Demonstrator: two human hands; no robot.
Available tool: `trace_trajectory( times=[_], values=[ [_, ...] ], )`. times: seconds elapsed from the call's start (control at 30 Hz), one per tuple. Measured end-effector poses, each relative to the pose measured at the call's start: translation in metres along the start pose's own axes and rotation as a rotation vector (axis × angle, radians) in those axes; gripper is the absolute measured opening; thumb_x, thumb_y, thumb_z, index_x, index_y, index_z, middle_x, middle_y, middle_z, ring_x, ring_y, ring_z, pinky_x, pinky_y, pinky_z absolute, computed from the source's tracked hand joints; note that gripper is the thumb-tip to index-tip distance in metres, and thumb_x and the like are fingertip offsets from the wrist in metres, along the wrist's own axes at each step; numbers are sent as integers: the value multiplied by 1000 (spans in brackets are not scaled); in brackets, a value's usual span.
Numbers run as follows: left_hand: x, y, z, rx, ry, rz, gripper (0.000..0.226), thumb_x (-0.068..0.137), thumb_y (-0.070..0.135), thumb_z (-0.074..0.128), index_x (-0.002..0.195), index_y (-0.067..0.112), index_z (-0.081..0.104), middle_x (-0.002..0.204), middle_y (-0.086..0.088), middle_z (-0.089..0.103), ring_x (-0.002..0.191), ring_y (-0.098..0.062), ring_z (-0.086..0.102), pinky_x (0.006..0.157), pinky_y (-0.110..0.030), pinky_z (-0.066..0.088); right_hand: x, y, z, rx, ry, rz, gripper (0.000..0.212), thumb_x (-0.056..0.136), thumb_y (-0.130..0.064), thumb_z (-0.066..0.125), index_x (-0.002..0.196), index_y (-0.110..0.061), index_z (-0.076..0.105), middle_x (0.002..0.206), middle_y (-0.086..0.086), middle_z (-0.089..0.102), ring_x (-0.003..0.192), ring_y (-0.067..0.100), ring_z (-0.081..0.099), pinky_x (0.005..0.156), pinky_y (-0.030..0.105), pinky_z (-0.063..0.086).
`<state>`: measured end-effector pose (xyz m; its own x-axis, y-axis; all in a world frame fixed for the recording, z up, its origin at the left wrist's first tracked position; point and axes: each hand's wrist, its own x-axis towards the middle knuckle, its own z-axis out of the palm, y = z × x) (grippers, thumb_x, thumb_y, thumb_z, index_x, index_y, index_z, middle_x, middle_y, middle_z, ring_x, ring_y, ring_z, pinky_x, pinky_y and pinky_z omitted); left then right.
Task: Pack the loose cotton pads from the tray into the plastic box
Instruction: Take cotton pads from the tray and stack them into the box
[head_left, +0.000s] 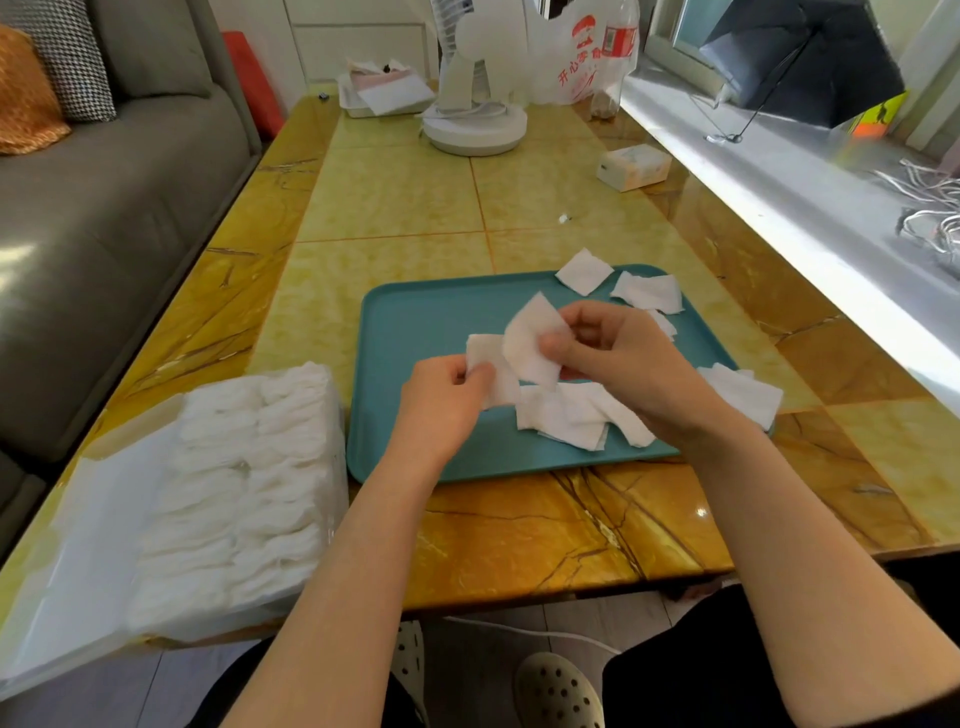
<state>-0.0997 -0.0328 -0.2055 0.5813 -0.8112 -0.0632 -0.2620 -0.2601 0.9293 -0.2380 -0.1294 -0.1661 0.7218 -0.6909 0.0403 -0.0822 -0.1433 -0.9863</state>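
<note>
A teal tray lies in the middle of the table with several loose white cotton pads on it. My left hand pinches a small stack of pads above the tray. My right hand pinches one pad just right of that stack, the two nearly touching. A heap of pads sits under my right hand. More pads lie at the tray's far right corner, over its far rim and over its right rim. The clear plastic box, packed with rows of pads, stands at the near left.
A white fan base, a white container with papers, a plastic bag and a bottle stand at the far end. A small tissue box lies at the far right. A grey sofa borders the left, a windowsill the right.
</note>
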Motion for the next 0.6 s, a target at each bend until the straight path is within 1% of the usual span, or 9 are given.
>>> trace_trajectory(
  times=[0.07, 0.13, 0.2, 0.27, 0.3, 0.37, 0.4, 0.5, 0.6],
  values=[
    [-2, 4, 1, -35, -52, 19, 41, 76, 32, 54, 86, -6, 64, 75, -6, 48, 73, -16, 38, 68, -34, 31, 0, 0, 4, -56, -66, 4, 7, 84, -6, 66, 87, -13, 64, 79, 0, 68, 72, 7, 62, 65, 15, 52],
    [-4, 8, 3, -77, -102, 37, 47, 69, 32, 53, 85, -11, 61, 73, -5, 44, 73, -17, 35, 69, -33, 30, 2, 6, 7, -176, -24, -1, 13, 79, -7, 72, 85, -15, 64, 76, -2, 67, 70, 8, 60, 65, 17, 50],
    [-5, 9, 5, -94, -143, 48, 47, 75, 34, 57, 84, -12, 59, 72, -5, 45, 72, -17, 36, 70, -34, 31, 5, 11, 6, -310, 40, -9, 18, 74, -11, 77, 83, -20, 64, 76, -5, 66, 70, 9, 59, 68, 19, 50],
    [-4, 7, 6, -69, -151, 46, 41, 86, 29, 60, 87, -12, 60, 71, -5, 45, 71, -17, 37, 69, -34, 31, 5, 13, 4, -396, 66, -31, 21, 72, -15, 79, 80, -25, 63, 78, -6, 65, 68, 7, 58, 68, 17, 47],
    [-3, 6, 6, -52, -152, 40, 36, 89, 25, 59, 88, -11, 60, 70, -5, 44, 70, -17, 36, 68, -34, 30, 5, 14, 3, -423, 69, -44, 22, 72, -16, 80, 79, -27, 62, 78, -7, 65, 67, 5, 57, 66, 15, 46],
    [-2, 5, 7, -37, -168, 28, 31, 90, 19, 55, 88, -11, 60, 72, -5, 45, 71, -17, 36, 68, -34, 30, 4, 14, 3, -445, 83, -65, 23, 72, -17, 80, 77, -29, 61, 77, -7, 64, 64, 3, 54, 63, 11, 43],
    [-2, 5, 7, -33, -175, 21, 31, 88, 20, 54, 86, -11, 60, 73, -5, 45, 72, -16, 36, 69, -35, 30, 3, 14, 2, -445, 94, -73, 23, 72, -17, 79, 76, -30, 60, 77, -7, 64, 64, 2, 54, 62, 10, 43],
    [-2, 8, 9, -34, -169, -1, 41, 78, 31, 51, 83, -9, 61, 74, -4, 46, 73, -16, 37, 69, -35, 31, 3, 14, 2, -446, 127, -87, 24, 74, -17, 78, 75, -30, 59, 79, -4, 65, 67, 4, 54, 63, 12, 43],
    [-4, 10, 10, -28, -171, -9, 48, 71, 40, 49, 80, -4, 64, 75, -3, 46, 73, -16, 37, 69, -34, 30, 3, 14, 3, -421, 131, -105, 22, 74, -16, 78, 75, -28, 59, 77, -7, 64, 66, 2, 53, 61, 9, 43]
  ],
)
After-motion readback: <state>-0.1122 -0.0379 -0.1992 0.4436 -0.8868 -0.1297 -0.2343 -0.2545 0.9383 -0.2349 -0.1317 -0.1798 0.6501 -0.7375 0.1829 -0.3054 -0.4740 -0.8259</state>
